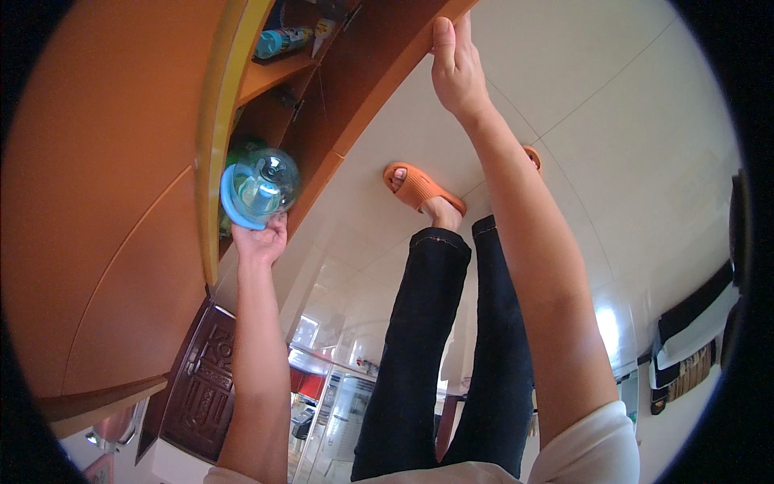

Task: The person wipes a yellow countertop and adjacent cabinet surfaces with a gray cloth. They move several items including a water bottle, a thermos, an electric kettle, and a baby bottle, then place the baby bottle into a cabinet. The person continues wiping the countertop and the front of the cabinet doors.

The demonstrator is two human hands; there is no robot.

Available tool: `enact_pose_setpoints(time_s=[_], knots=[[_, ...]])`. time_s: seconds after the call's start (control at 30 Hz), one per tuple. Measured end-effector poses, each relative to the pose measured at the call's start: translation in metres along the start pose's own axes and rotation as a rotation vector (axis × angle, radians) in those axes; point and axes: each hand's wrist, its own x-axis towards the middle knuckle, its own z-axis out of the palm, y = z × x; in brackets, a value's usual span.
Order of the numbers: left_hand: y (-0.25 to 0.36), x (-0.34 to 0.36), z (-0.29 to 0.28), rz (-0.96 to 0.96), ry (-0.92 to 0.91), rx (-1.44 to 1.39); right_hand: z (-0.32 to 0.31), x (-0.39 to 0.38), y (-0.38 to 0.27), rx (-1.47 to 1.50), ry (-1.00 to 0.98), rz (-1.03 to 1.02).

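Observation:
My left hand (262, 235) is inside an orange-brown wooden cabinet, closed on the lower side of a clear, rounded plastic vessel (282, 173) with a light blue rim. A small blue part shows through its clear wall; its exact kind is hard to make out. My right hand (458, 68) grips the free edge of the open cabinet door (387, 81). The thumb lies on the near side, and the other fingers are partly hidden behind the edge.
On the shelf (270, 78) above lies a blue bottle (278, 43) beside a small white nozzle-tipped tube (322, 34). Dark green items sit behind the vessel. Below the door, my feet in orange slippers (419, 187) stand on pale floor tiles (597, 153). A carved dark door (205, 379) is at lower left.

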Motion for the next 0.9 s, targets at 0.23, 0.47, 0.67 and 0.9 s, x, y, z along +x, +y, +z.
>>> enact_pose_setpoints(time_s=[0.23, 0.47, 0.67, 0.9], knots=[[0.019, 0.057, 0.032, 0.135, 0.132, -0.068, -0.006, 0.003, -0.007, 0.059, -0.014, -0.010], [0.050, 0.136, 0.052, 0.596, 0.172, 0.256, -0.004, 0.005, -0.002, 0.082, 0.050, -0.088], [0.034, 0.164, 0.067, 0.812, 0.385, 0.276, -0.006, 0.007, -0.003, 0.107, 0.048, -0.103], [0.031, 0.169, 0.076, 0.801, 0.516, 0.228, -0.007, 0.013, -0.010, 0.101, 0.053, -0.093]])
